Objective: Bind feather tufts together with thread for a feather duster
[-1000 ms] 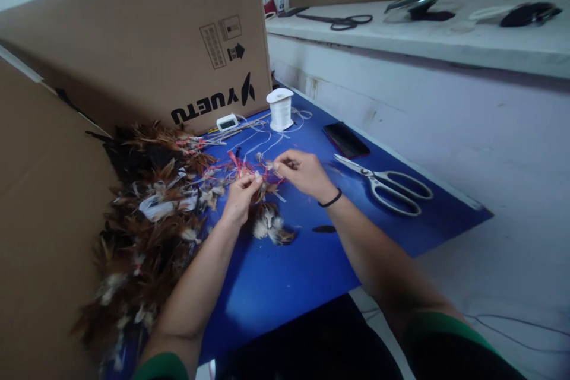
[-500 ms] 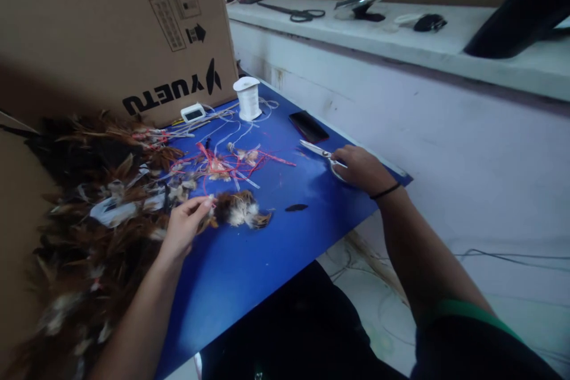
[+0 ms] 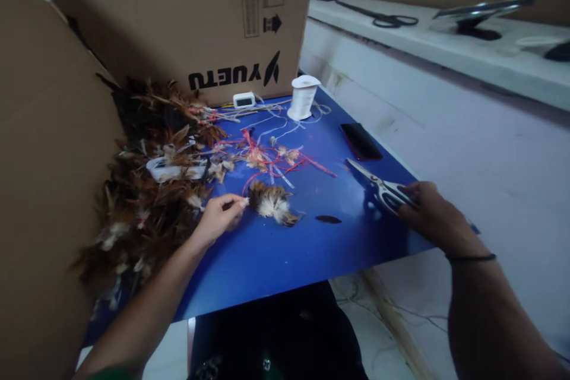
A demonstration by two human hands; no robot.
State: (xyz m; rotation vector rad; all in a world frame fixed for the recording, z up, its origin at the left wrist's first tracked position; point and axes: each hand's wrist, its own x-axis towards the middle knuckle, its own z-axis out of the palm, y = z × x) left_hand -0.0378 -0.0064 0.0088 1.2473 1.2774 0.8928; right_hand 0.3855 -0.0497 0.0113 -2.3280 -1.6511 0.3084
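Observation:
My left hand pinches the tied end of a small brown and white feather bundle, whose feathers lie fanned on the blue tabletop. At the right edge of the table, my right hand is closed on the handles of a pair of scissors. Their blades point away from me, toward the far left. A single dark feather lies between the bundle and the scissors. Beyond the bundle sits a tangle of red string with feather scraps.
Many brown feathers are heaped on the left. A white spool, a small white device and a phone stand farther back. A cardboard box closes off the rear. Black scissors rest on the ledge.
My right hand has raised the scissors and drawn them toward me. My left hand still pinches the feather bundle. The camera view has swung left.

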